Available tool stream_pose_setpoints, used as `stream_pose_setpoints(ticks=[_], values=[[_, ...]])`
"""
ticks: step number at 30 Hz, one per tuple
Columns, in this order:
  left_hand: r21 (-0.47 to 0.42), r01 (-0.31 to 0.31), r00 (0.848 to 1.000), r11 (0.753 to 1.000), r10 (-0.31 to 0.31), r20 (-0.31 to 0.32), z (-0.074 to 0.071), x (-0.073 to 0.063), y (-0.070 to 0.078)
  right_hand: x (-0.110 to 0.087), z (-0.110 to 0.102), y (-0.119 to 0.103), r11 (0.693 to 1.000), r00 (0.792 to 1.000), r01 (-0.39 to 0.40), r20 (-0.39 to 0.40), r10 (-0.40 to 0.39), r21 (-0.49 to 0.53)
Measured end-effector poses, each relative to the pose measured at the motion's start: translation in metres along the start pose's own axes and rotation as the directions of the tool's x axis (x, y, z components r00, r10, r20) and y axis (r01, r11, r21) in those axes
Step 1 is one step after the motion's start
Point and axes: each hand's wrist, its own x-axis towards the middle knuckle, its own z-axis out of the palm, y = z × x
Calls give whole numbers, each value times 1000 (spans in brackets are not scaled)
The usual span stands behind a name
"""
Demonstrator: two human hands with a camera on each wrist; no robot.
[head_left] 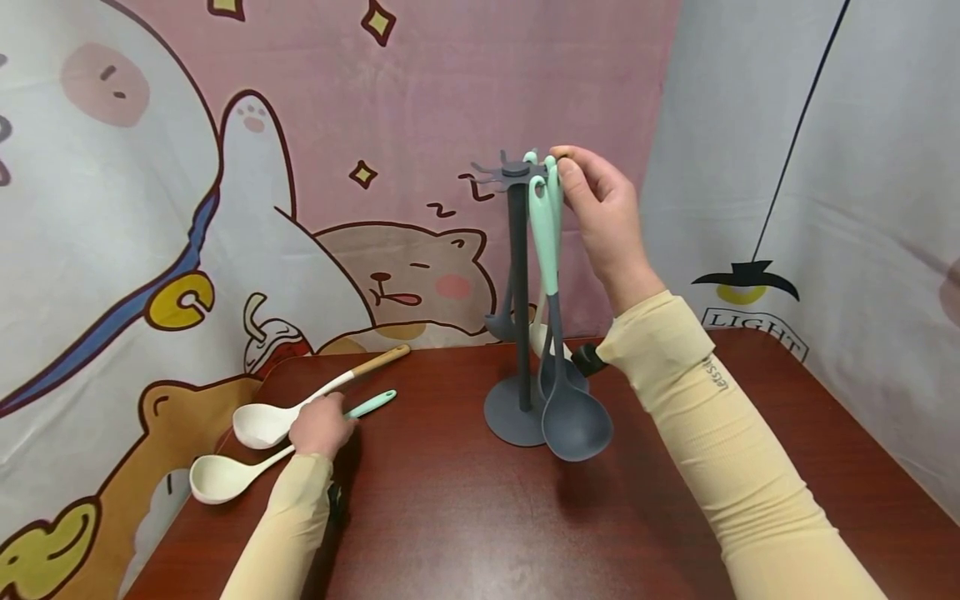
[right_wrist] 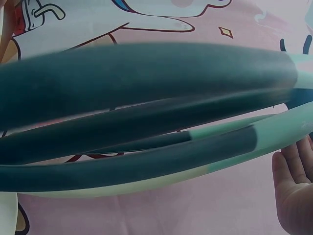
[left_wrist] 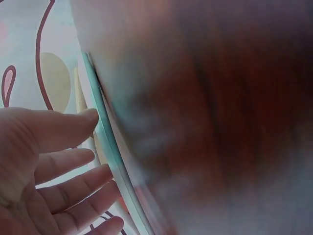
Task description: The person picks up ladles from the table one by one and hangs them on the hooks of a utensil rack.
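In the head view, my right hand (head_left: 603,208) is at the top of a dark grey utensil stand (head_left: 519,283), pinching the handle end of a grey ladle with a mint handle (head_left: 555,196). Just in front hangs another grey ladle with a mint handle (head_left: 544,237). In the right wrist view, the fingers (right_wrist: 293,164) lie by the mint handles. My left hand (head_left: 322,425) is low over a cream ladle with a mint handle (head_left: 225,478) on the table. In the left wrist view, its fingers (left_wrist: 73,188) are spread and loosely bent beside that handle. Contact is unclear.
A white ladle with a wooden handle (head_left: 262,423) lies just beyond the left hand. More utensils hang behind the stand's post, including a grey ladle (head_left: 501,325). The brown table (head_left: 435,517) meets a printed cloth backdrop (head_left: 450,100).
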Motion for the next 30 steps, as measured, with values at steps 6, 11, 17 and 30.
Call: stream_pose_setpoints(ticks=[6, 11, 17, 30], values=[[-11, 18, 1000, 1000, -17, 12, -1, 1, -1, 0, 0, 0, 1000, 1000, 4, 0, -4, 0], [-22, 23, 1000, 999, -23, 15, -1, 2, -2, 1, 0, 2, 1000, 1000, 5, -7, -5, 25], [-10, 33, 999, 999, -33, -13, -1, 2, -2, 2, 0, 3, 1000, 1000, 6, -1, -6, 23], [59, -12, 1000, 998, 12, 3, 1, 7, 0, 2, 0, 4, 1000, 1000, 6, -3, -6, 26]])
